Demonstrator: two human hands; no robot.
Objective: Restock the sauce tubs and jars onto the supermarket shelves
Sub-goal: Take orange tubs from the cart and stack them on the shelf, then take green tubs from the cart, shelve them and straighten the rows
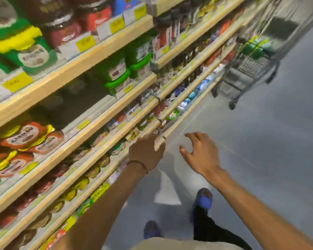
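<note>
The frame is blurred by motion. Wooden-edged supermarket shelves [105,46] run along the left, stocked with green-lidded sauce tubs [119,76], orange and yellow tubs [25,138] and dark-lidded jars [61,31]. My left hand [146,152] reaches out low beside the lower shelf edges, fingers straight, holding nothing. My right hand [199,154] hovers over the aisle floor to its right, fingers spread and loosely bent, empty. Neither hand touches a tub or jar that I can make out.
A wire shopping cart [248,69] holding green goods stands further down the aisle at the upper right. A dark gap [70,101] shows on the middle shelf left of the green tubs. Grey floor [260,159] stretches to the right; my blue shoes [203,197] are below.
</note>
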